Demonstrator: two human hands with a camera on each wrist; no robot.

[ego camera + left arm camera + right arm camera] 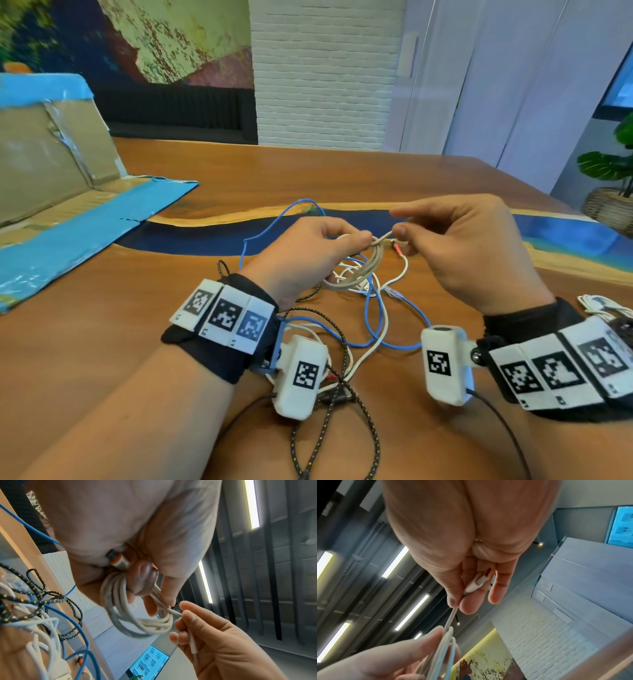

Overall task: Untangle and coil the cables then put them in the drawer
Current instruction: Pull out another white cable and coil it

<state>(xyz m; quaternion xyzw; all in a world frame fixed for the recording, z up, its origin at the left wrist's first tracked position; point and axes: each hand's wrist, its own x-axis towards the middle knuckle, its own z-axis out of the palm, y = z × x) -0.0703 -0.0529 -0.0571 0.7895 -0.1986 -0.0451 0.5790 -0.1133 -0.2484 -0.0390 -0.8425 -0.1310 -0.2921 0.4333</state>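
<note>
- Two hands work one off-white cable (356, 270) above the wooden table (411, 178). The left hand (301, 257) grips the gathered loops between thumb and curled fingers, evidently to keep the finished turns from springing apart.
- The right hand (472, 246) pinches the cable's free tail just beside the left fingertips, with the white plug (477, 582) lying across its fingers; this hold suits wrapping or tucking the end round the bundle.
- An orange-ringed connector (115, 559) is trapped against the left palm, so both ends appear secured.
- Below and between the wrists, a blue cable (376, 315), a thinner white cable (400, 270) and a black braided cable (329, 411) lie crossed on the table, not yet sorted.
- Judgement: coiling of the first cable is near completion.
- No drawer is identifiable; a taped cardboard box (51, 154) stands well to the left of the left hand.
</note>
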